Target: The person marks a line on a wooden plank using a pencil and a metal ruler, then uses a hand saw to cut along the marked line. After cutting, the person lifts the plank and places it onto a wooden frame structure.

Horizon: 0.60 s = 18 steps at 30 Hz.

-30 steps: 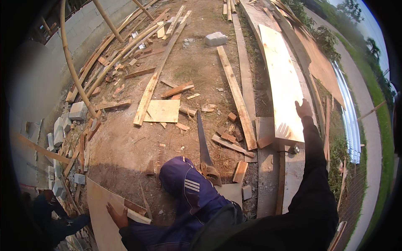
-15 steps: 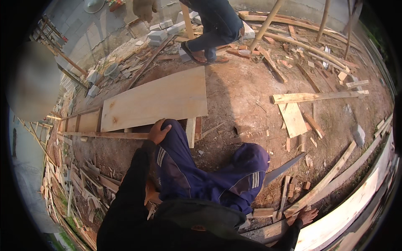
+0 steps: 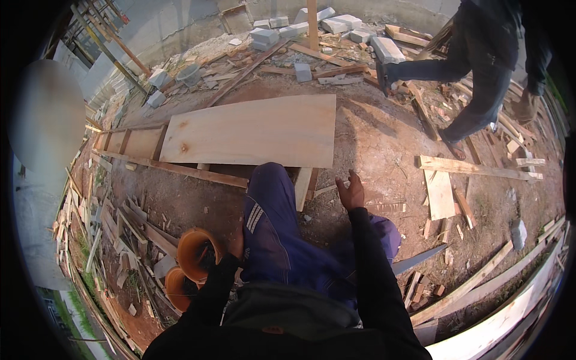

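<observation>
- Your right hand [image 3: 352,191] is spread and empty, near the plywood sheet [image 3: 258,132].
- Your left hand [image 3: 236,245], well apart from it, is beside the orange bucket [image 3: 189,245]; I cannot tell whether it grips anything.
- The plywood sheet lies over the wooden frame [image 3: 186,171], beyond your knee [image 3: 270,183].

No word, number or sign could be read. A small orange-brown patch [image 3: 273,329] sat near the middle of the lower edge of the person's dark top [image 3: 300,309], its marks too small to make out. Three white stripes [image 3: 255,217] without lettering ran along the outer left leg of the purple trousers [image 3: 276,231].
</observation>
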Each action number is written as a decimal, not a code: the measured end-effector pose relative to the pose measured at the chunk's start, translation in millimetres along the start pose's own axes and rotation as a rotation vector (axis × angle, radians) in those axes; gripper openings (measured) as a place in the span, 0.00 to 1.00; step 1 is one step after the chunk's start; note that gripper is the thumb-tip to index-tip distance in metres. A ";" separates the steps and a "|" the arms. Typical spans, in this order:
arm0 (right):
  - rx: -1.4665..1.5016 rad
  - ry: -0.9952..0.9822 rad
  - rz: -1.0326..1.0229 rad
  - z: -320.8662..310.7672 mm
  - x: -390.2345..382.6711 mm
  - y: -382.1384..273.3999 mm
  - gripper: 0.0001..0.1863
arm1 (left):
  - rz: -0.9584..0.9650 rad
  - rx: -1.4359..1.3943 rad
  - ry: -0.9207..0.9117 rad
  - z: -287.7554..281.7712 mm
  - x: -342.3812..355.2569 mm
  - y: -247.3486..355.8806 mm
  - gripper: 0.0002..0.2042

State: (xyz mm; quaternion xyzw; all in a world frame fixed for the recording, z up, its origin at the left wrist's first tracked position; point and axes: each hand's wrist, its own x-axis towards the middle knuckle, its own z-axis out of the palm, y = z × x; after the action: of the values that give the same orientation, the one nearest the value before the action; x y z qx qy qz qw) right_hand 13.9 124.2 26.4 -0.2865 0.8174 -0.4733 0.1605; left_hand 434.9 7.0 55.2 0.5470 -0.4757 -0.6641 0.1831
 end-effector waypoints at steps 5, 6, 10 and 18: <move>0.534 -0.064 0.468 36.4 64.4 -33.7 0.39 | 0.210 0.301 0.080 37.5 -50.8 7.8 0.34; 0.515 -0.108 0.481 39.9 69.9 -41.2 0.35 | 0.177 0.305 0.105 32.9 -51.4 7.5 0.33; 0.419 -0.239 0.517 32.3 77.1 -81.7 0.25 | 0.128 0.378 0.199 26.5 -50.9 14.0 0.28; 0.991 -0.242 0.485 -56.5 68.1 -217.2 0.10 | 0.637 0.666 0.524 0.4 33.1 115.4 0.43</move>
State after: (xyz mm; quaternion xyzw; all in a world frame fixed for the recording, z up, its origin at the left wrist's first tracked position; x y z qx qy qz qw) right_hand -0.9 36.2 243.2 -0.0330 0.5158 -0.7138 0.4726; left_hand 391.5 -73.5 132.9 0.5514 -0.7419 -0.2294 0.3049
